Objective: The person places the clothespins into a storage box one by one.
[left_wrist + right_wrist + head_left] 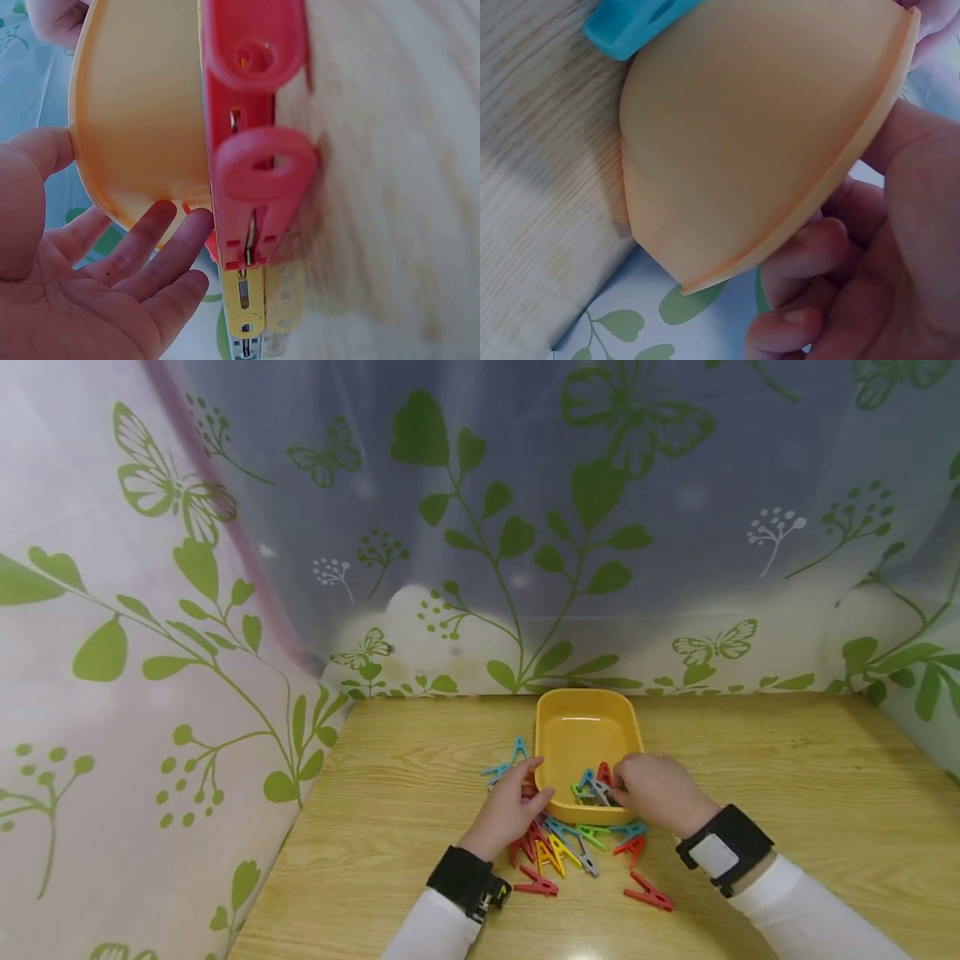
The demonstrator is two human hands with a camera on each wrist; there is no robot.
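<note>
A yellow plastic tub (588,735) holds a few clothespins at its near end, among them a grey clothespin (602,792) and a red clothespin (604,772). My right hand (660,792) reaches over the near right rim, its thumb and forefinger pinching at the grey clothespin. The other fingers (802,251) curl outside the wall; the tub hides the fingertips in the right wrist view. At the near left corner, my left hand (506,810) rests its thumb and forefinger at the rim, the remaining fingers (161,262) loosely extended alongside the tub.
Several clothespins lie in front of the tub, including a yellow clothespin (557,853) and two apart: a red clothespin (536,882) and another red clothespin (649,892). Blue clothespins (517,750) lie left. A patterned curtain (480,610) borders the wooden table (787,777).
</note>
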